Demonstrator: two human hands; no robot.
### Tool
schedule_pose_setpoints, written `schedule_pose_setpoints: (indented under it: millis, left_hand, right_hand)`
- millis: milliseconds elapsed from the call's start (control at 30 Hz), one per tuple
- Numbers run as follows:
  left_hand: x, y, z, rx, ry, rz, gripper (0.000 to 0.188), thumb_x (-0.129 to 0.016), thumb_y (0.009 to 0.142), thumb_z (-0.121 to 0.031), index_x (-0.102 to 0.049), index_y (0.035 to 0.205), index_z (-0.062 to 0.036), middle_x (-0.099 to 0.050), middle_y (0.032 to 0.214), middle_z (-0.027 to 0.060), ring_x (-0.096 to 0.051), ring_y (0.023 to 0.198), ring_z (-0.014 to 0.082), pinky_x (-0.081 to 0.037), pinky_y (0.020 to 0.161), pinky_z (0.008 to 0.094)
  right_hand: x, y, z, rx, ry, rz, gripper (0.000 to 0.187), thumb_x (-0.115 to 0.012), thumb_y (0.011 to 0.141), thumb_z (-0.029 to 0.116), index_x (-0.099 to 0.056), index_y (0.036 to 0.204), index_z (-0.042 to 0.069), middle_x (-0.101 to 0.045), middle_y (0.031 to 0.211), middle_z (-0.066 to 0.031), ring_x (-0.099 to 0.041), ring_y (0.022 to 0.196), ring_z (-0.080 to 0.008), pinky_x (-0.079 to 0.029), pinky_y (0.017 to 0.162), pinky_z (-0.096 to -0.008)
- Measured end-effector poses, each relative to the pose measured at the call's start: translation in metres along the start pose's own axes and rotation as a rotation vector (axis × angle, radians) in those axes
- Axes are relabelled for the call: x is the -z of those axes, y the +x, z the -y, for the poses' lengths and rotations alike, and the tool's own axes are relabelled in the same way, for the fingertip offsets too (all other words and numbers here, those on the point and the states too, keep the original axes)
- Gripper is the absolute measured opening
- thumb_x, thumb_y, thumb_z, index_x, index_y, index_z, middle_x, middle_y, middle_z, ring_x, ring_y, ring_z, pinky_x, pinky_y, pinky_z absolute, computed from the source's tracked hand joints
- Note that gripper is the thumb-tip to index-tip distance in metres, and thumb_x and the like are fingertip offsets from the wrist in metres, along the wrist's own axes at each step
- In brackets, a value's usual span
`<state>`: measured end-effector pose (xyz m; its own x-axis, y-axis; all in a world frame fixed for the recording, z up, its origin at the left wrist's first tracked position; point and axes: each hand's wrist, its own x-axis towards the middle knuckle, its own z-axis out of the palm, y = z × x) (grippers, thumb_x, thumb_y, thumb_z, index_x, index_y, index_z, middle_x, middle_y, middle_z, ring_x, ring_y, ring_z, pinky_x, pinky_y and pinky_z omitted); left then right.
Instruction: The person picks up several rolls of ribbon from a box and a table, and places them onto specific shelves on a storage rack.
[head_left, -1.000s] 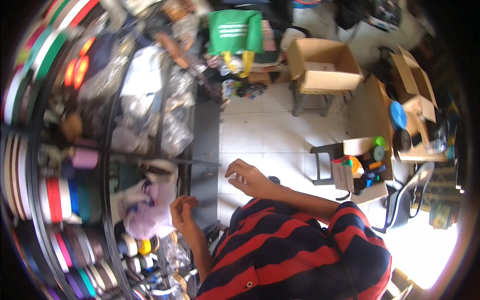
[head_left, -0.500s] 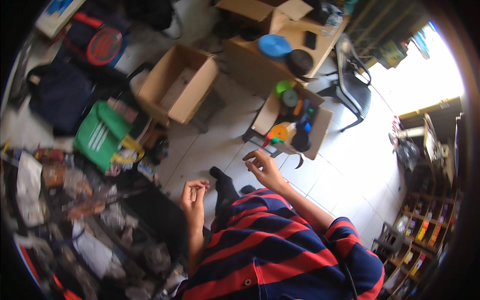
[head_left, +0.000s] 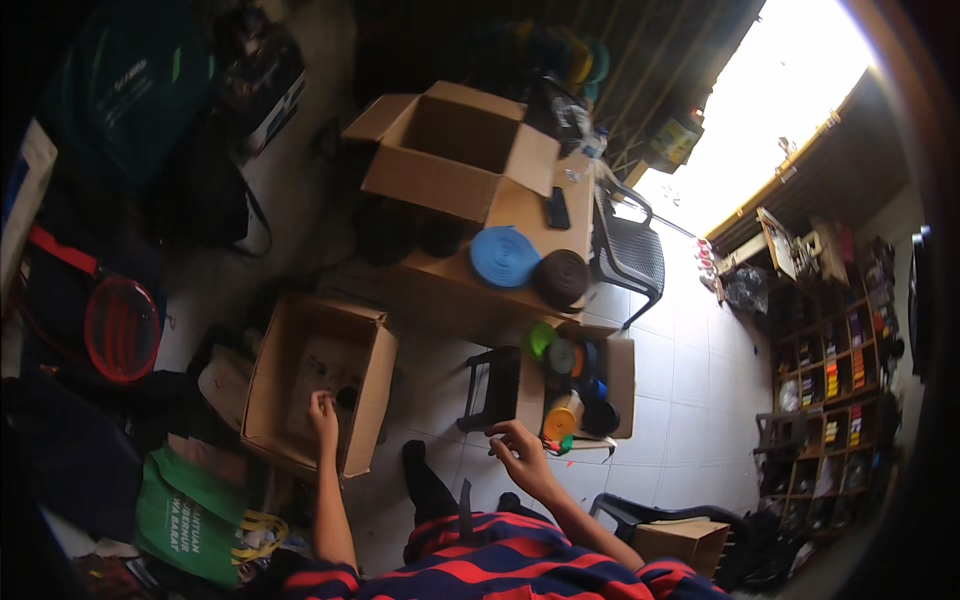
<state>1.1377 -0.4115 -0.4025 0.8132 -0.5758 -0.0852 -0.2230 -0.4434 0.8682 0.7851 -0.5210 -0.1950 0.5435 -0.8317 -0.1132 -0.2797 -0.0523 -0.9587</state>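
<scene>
My left hand reaches over an open cardboard box, its fingers stretched forward and seemingly holding nothing. A small dark object shows inside that box beside my fingertips; its kind is too unclear to tell. My right hand hovers near a second cardboard box, fingers loosely bent and apart, with nothing visible in them. Coiled rolls stand in this second box: a green roll, an orange-yellow roll and several darker ones. A dark strip shows in front of my striped shirt.
A desk ahead carries a blue coil, a dark brown coil, a phone and an open carton. Black chairs stand at right, with a pigeonhole shelf beyond. A green bag lies at left.
The view has swung toward the left and farther ahead. My left hand has moved forward over the open box, where the small dark object now shows. My right hand stays loosely bent near the rolls.
</scene>
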Motion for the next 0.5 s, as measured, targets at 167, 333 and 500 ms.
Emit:
schedule_pose_setpoints:
  millis: [167, 333, 500]
  left_hand:
    - [-0.048, 0.082, 0.192, -0.054, 0.66, 0.224, 0.04, -0.056, 0.089, -0.013, -0.05, 0.126, 0.0008, -0.053, 0.123, 0.0194, -0.052, 0.115, 0.0293, -0.043, 0.098, 0.0364]
    - [-0.078, 0.097, 0.222, -0.046, 0.692, 0.52, 0.047, -0.062, 0.086, -0.018, -0.048, 0.127, 0.001, -0.05, 0.126, 0.0197, -0.049, 0.119, 0.0281, -0.042, 0.1, 0.0365]
    - [-0.095, 0.061, 0.198, 0.06, 0.576, 0.609, 0.05, -0.064, 0.084, -0.02, -0.047, 0.127, 0.0007, -0.049, 0.127, 0.0196, -0.049, 0.119, 0.0288, -0.041, 0.102, 0.0372]
  right_hand:
    - [-0.066, 0.031, 0.005, -0.198, 0.015, 0.014, 0.013, -0.057, 0.089, 0.003, -0.057, 0.101, -0.002, -0.06, 0.094, -0.011, -0.066, 0.077, -0.0168, -0.049, 0.069, -0.0267]
    - [-0.094, 0.04, -0.013, -0.318, -0.095, 0.025, 0.015, -0.052, 0.092, 0.005, -0.055, 0.105, -0.002, -0.062, 0.087, -0.0079, -0.064, 0.078, -0.0138, -0.05, 0.071, -0.0261]
    - [-0.109, 0.045, -0.017, -0.403, -0.081, -0.046, 0.015, -0.052, 0.093, 0.005, -0.055, 0.105, -0.002, -0.063, 0.092, -0.0094, -0.064, 0.079, -0.0136, -0.05, 0.07, -0.0258]
